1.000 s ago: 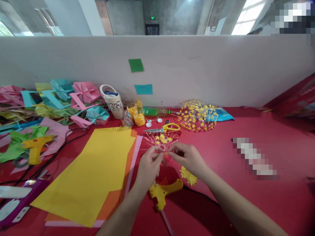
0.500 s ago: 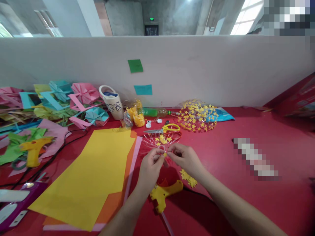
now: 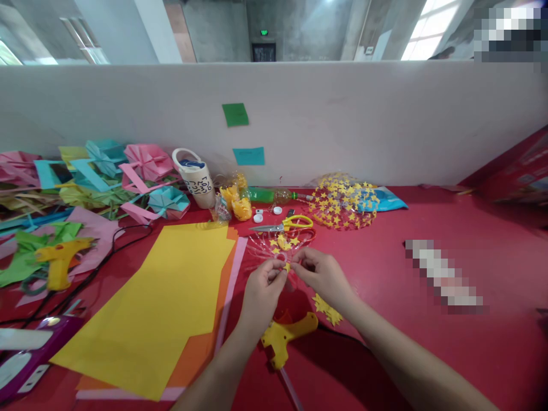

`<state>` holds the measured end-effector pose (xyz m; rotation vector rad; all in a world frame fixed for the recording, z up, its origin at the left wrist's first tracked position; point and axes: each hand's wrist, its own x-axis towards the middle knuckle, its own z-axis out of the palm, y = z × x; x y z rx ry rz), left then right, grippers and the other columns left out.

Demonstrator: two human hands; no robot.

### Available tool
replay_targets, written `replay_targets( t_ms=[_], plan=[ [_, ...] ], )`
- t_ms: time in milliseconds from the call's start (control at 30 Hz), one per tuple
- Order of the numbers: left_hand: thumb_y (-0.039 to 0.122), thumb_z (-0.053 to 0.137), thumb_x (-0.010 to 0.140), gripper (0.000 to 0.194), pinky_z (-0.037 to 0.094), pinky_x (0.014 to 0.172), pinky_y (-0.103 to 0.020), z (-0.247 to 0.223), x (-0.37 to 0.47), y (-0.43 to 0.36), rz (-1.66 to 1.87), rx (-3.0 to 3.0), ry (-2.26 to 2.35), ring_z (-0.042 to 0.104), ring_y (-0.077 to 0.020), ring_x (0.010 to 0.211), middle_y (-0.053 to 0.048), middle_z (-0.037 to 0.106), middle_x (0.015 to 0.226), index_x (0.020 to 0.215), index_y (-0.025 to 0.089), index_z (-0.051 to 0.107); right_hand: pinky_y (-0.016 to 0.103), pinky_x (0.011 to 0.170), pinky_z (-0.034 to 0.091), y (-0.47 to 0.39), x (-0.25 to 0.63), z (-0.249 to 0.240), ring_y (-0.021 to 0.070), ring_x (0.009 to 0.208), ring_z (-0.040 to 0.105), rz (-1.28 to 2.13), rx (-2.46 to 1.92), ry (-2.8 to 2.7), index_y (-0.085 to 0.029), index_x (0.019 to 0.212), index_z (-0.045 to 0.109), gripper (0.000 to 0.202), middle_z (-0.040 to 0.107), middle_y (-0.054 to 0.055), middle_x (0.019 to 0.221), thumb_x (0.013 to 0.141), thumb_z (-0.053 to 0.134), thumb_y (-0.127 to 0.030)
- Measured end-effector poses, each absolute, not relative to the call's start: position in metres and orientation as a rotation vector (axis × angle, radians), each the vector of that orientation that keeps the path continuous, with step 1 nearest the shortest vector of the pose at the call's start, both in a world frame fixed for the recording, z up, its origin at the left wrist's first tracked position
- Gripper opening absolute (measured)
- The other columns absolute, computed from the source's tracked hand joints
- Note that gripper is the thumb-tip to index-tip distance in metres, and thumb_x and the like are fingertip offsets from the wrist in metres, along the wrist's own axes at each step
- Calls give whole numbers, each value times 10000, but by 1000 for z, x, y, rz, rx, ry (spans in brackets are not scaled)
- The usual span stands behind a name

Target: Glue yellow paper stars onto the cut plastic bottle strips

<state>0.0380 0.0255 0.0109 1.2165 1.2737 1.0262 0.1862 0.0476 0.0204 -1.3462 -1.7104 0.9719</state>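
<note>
A small yellow paper star [image 3: 287, 266] sits between my fingertips. My left hand [image 3: 264, 290] pinches it from the left, and my right hand [image 3: 320, 273] has thumb and fingers closed at its right edge. Right behind the fingers lies a clear plastic piece cut into strips [image 3: 261, 246], with several stars on it; whether the pinched star touches a strip I cannot tell. Below my right hand is a pile of loose yellow stars [image 3: 327, 310]. Closer to me, a yellow glue gun [image 3: 280, 341] rests on the red table with a clear glue stick [image 3: 291, 389] in it.
Yellow-handled scissors [image 3: 278, 226] lie beyond the plastic strips. Behind them are a green bottle [image 3: 261, 195] and a star-covered plastic piece [image 3: 342, 202]. Yellow paper sheets [image 3: 171, 285] lie left. Further left are a second glue gun [image 3: 60, 262], a tumbler [image 3: 199, 185] and paper flowers [image 3: 148, 162].
The star between my fingertips has tilted and shows more of its face. My right hand has shifted very slightly up; the things on the table stay put.
</note>
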Motion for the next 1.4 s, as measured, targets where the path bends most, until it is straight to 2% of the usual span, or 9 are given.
replay_targets(
  t_ms=[300, 433, 533, 633, 700, 833, 1133, 1267, 1400],
  plan=[
    [299, 555, 803, 138, 342, 473, -206, 10, 39, 26, 1036, 1189, 1285, 501, -97, 439, 24, 634, 579, 884, 191, 586, 202, 464, 294, 48, 187, 17, 95, 472, 424, 892, -1367, -1785, -197, 751, 577, 75, 452, -70, 519, 802, 543, -241],
    [282, 554, 797, 127, 339, 473, -203, 10, 38, 27, 1031, 1183, 1289, 486, -89, 429, 31, 623, 569, 881, 191, 586, 200, 465, 306, 44, 186, 19, 97, 467, 446, 745, -1377, -1849, -197, 805, 573, 52, 475, -66, 522, 816, 547, -240],
    [263, 546, 794, 133, 329, 464, -198, 11, 37, 27, 1036, 1173, 1290, 453, -76, 412, 42, 606, 566, 895, 189, 590, 204, 495, 342, 39, 186, 18, 103, 478, 494, 529, -1321, -1958, -190, 867, 601, 90, 558, -36, 556, 841, 528, -237],
    [256, 540, 793, 125, 317, 452, -191, 11, 36, 27, 1033, 1179, 1303, 404, -59, 388, 61, 564, 546, 882, 189, 596, 211, 567, 394, 36, 187, 13, 123, 573, 597, 347, -1223, -2074, -195, 918, 637, 150, 679, 23, 704, 867, 498, -217],
    [258, 539, 794, 106, 307, 441, -188, 10, 36, 28, 1037, 1187, 1317, 380, -49, 378, 66, 544, 541, 848, 186, 593, 213, 591, 405, 35, 188, 10, 133, 618, 629, 273, -1194, -2131, -205, 937, 653, 176, 710, 42, 773, 879, 487, -207],
    [272, 530, 800, 112, 294, 420, -182, 9, 37, 28, 1042, 1183, 1313, 370, -41, 376, 56, 553, 562, 812, 174, 583, 214, 594, 411, 34, 188, 9, 138, 624, 639, 198, -1185, -2176, -199, 966, 664, 211, 718, 51, 774, 905, 465, -228],
    [311, 519, 806, 170, 275, 380, -168, 11, 35, 29, 1048, 1147, 1335, 354, -44, 380, 57, 552, 570, 875, 169, 584, 208, 585, 400, 34, 187, 9, 131, 619, 632, 196, -1188, -2189, -198, 988, 650, 212, 712, 37, 774, 914, 455, -232],
    [337, 535, 812, 207, 332, 427, -184, 12, 33, 28, 1053, 1213, 1402, 446, -70, 430, 23, 632, 620, 918, 171, 601, 197, 564, 386, 36, 192, 17, 115, 583, 616, 185, -1196, -2090, -191, 1012, 639, 206, 705, 27, 737, 907, 467, -233],
    [317, 519, 827, 220, 440, 602, -222, 14, 29, 28, 1076, 1337, 1499, 604, -127, 633, -12, 698, 737, 964, 185, 630, 196, 537, 363, 39, 199, 25, 108, 545, 590, 164, -1215, -2026, -187, 966, 648, 200, 688, 17, 681, 904, 463, -236]
  ],
)
